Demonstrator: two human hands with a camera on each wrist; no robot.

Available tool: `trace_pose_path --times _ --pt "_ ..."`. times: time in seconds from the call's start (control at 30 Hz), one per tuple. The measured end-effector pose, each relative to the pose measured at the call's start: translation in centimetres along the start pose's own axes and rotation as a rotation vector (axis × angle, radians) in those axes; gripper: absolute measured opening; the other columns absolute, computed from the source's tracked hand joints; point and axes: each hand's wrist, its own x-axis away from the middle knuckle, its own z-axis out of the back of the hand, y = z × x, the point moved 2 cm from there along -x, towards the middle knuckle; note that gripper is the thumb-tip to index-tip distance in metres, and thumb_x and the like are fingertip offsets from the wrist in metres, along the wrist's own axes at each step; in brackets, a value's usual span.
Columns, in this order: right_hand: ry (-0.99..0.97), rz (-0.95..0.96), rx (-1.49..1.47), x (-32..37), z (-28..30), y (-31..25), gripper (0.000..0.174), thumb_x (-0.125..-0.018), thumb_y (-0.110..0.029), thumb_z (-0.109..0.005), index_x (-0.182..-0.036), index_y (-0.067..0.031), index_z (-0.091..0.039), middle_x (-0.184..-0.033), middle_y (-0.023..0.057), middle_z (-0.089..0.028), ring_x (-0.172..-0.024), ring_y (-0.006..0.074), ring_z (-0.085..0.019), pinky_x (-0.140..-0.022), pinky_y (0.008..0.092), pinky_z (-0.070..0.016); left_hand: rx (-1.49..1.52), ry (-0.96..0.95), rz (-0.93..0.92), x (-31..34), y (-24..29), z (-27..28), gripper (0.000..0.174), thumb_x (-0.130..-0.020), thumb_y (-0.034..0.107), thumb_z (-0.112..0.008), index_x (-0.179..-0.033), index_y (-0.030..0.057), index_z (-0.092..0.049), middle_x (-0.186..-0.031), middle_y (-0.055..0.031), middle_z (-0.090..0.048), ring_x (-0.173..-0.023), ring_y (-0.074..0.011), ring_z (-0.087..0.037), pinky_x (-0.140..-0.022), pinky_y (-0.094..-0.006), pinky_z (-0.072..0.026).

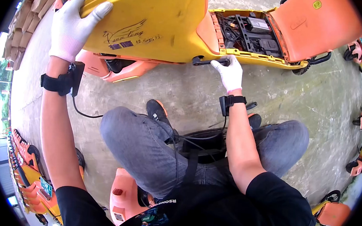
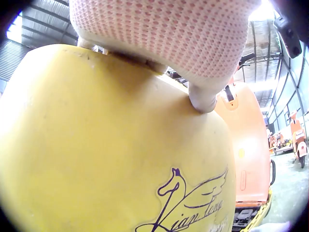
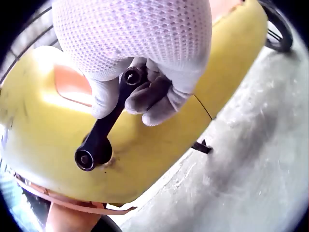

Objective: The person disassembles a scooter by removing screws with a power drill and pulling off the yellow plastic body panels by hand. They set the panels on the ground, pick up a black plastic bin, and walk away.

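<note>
A large yellow scooter panel with a winged-horse drawing fills the upper part of the head view. My gloved left hand grips its upper left edge, thumb on the outer face; in the left wrist view the fingers curl over the rim of the yellow panel. My gloved right hand pinches the free end of a black crank-like arm at the scooter's lower side. In the right wrist view the black arm slants from the curled fingers down to a round joint on the yellow body.
Right of the panel lies an uncovered compartment with wiring and black parts, beside a raised orange seat section. Other scooters stand at the left and right. Cables hang between the wrists and the lap. Concrete floor lies below the scooter.
</note>
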Motion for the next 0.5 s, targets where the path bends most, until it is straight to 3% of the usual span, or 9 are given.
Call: trace_pose_path --times 0.2,0.27,0.5 --pt "0.032 0.187 0.197 0.1 0.0 -4.3 0.037 -0.069 -0.016 -0.085 -0.092 0.0003 -0.062 -0.082 0.0128 -0.068 -0.074 0.0226 -0.066 -0.074 0.0318 -0.0520 0.033 0.016 -0.032 0.1 -0.1 -0.1 0.053 -0.084 0.052 -0.070 -0.085 -0.0005 -0.062 -0.070 -0.0116 -0.063 -0.063 -0.0180 -0.063 -0.062 -0.0306 -0.0496" --pt "0.035 0.165 0.172 -0.2 -0.2 -4.1 0.036 -0.069 -0.015 -0.085 -0.092 -0.0003 -0.063 -0.082 0.0123 -0.069 -0.074 0.0226 -0.066 -0.074 0.0320 -0.0521 0.048 -0.039 -0.013 0.1 0.0 -0.1 0.048 -0.087 0.045 -0.070 -0.089 -0.0016 -0.059 -0.070 -0.0074 -0.059 -0.065 -0.0119 -0.053 -0.062 -0.0279 -0.0457" --pt "0.095 0.222 0.173 -1.3 -0.5 -2.0 0.041 -0.067 -0.019 -0.088 -0.093 0.0001 -0.063 -0.083 0.0124 -0.068 -0.075 0.0232 -0.066 -0.073 0.0334 -0.0522 0.120 -0.054 0.018 0.2 0.6 0.1 0.048 -0.087 0.044 -0.070 -0.102 -0.0006 -0.064 -0.078 -0.0084 -0.067 -0.072 -0.0113 -0.062 -0.068 -0.0271 -0.0497"
